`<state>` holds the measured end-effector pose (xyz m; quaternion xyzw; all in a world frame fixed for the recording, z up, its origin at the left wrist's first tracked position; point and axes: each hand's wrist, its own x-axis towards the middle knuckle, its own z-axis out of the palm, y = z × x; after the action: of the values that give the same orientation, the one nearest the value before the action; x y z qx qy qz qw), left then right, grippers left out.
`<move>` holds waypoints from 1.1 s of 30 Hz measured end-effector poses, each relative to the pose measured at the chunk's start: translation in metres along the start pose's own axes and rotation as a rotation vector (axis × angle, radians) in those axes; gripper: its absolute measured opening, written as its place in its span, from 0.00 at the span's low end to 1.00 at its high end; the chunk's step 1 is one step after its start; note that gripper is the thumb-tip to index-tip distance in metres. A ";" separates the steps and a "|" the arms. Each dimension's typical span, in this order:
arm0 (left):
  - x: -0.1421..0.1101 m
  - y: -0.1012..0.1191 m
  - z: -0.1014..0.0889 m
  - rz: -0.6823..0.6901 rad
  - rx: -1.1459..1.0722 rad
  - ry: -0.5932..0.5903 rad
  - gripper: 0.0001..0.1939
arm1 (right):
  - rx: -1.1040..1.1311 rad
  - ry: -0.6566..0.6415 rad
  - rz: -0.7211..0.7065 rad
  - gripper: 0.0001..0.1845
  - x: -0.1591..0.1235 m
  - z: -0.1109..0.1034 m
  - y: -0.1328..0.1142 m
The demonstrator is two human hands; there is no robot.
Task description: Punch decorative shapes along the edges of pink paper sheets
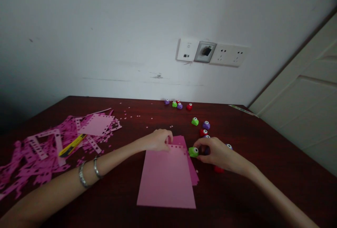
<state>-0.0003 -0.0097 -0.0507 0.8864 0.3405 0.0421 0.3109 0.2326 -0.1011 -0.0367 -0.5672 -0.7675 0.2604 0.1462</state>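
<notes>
A light pink sheet of paper [166,182] lies on the table, with a row of small punched holes along its far edge. My left hand [158,140] rests at that edge, its curled fingers gripping the sheet near the far left corner. Darker pink sheets [193,175] stick out from under it on the right. My right hand [217,152] pinches a small green craft punch [193,152] with a white eye on top, beside the sheet's far right corner. Purple and red punches are partly hidden behind and under this hand, including a red punch [218,169].
Pink paper scraps [47,151] heap at the left, with a yellow utility knife [72,145] and a hole-edged pink card [97,124] on them. Several coloured punches stand farther back, among them a green punch [195,121] and a purple punch [206,125]. Wall sockets [229,55] are behind.
</notes>
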 end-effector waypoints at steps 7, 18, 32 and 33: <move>0.005 -0.014 -0.010 -0.019 -0.316 -0.089 0.10 | 0.002 0.009 0.000 0.10 0.000 -0.002 -0.005; 0.001 -0.015 -0.017 -0.083 -0.388 -0.065 0.10 | 0.017 0.008 -0.035 0.11 0.000 0.005 -0.006; 0.000 -0.010 -0.022 -0.121 -0.413 -0.065 0.09 | -0.009 0.001 -0.058 0.10 -0.001 0.005 -0.009; 0.000 -0.011 -0.021 -0.121 -0.416 -0.063 0.09 | -0.012 0.002 -0.062 0.10 -0.001 0.005 -0.009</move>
<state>-0.0124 0.0079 -0.0396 0.7821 0.3671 0.0650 0.4994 0.2229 -0.1056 -0.0359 -0.5444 -0.7861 0.2505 0.1517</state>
